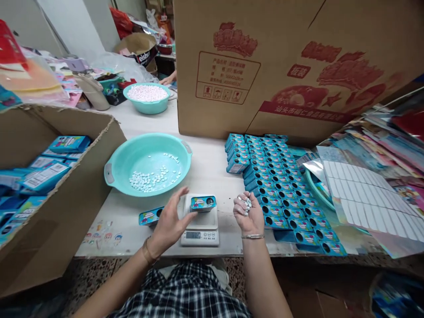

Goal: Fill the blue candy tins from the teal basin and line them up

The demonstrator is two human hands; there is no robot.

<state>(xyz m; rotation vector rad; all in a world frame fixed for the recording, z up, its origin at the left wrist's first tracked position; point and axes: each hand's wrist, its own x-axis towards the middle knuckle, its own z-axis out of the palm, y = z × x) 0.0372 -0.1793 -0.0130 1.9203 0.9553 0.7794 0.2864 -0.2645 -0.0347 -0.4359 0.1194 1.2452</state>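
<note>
A small blue candy box point(202, 203) rests on the pan of a white digital scale point(200, 237). Its top has a dark round hole. My left hand point(170, 223) hovers at the scale's left side, thumb and fingers spread, with nothing in its grasp. Partly behind that hand, another blue box point(149, 216) lies on the table. To the right of the scale, my right hand point(250, 214) is palm up, fingers curled around a handful of small white candies point(245, 205). Similar candies are scattered in the turquoise basin point(114, 176) beyond my left hand.
Rows of blue boxes point(281, 190) stand right of my right hand. A large carton point(232, 110) rises behind them. At left, an open cardboard box point(99, 145) holds more blue boxes. A second basin point(150, 107) of pale candies sits farther back, near another person's hand point(169, 78). Label sheets point(361, 190) lie right.
</note>
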